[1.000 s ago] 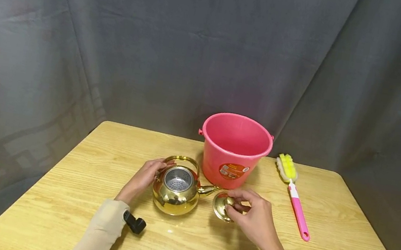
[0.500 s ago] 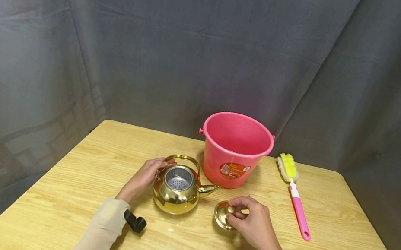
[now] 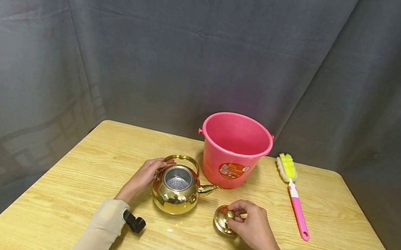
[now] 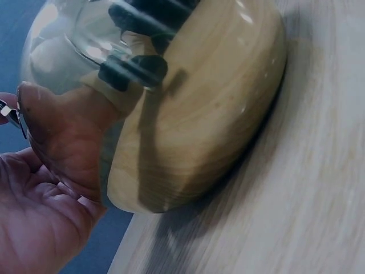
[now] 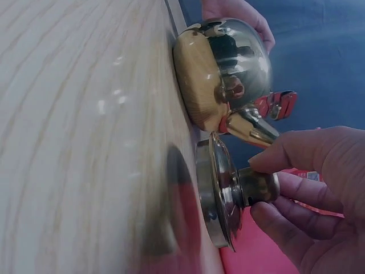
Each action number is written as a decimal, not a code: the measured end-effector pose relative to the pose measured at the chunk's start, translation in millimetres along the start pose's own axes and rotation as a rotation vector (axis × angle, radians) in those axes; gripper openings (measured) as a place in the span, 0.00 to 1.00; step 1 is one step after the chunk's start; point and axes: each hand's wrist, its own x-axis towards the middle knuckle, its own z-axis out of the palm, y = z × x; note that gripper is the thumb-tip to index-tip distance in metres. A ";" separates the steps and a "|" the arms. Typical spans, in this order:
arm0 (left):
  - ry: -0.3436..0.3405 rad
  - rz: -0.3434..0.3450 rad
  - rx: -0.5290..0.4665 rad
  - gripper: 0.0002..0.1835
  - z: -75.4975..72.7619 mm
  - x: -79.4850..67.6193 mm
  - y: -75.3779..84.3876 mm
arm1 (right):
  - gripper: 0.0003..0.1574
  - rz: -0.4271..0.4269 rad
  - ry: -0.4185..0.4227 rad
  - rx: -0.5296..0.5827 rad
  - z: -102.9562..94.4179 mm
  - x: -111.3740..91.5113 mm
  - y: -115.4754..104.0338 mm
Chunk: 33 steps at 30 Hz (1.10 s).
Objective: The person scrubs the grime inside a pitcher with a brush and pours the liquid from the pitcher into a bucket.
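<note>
A gold teapot stands upright on the table, its round mouth uncovered and a perforated steel strainer inside. My left hand holds the pot's left side near the base of the arched handle; some fingertips are hidden behind it. In the left wrist view the palm lies close to the shiny pot wall. To the right of the spout, my right hand pinches the knob of the gold lid between thumb and fingers. The right wrist view shows the lid tilted, just above the tabletop.
Behind the teapot stands a pink bucket with an orange label, near the spout tip. At the right lies a brush with a pink handle and a yellow-and-white sponge head. Grey curtains hang behind the wooden table.
My right hand has brought the lid down toward the table, closer to the front edge and slightly away from the spout. The left hand and teapot stay in place.
</note>
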 end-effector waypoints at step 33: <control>-0.017 0.005 -0.028 0.24 -0.4 0.1 0.0 | 0.13 0.019 -0.026 -0.017 8.6 -2.2 11.5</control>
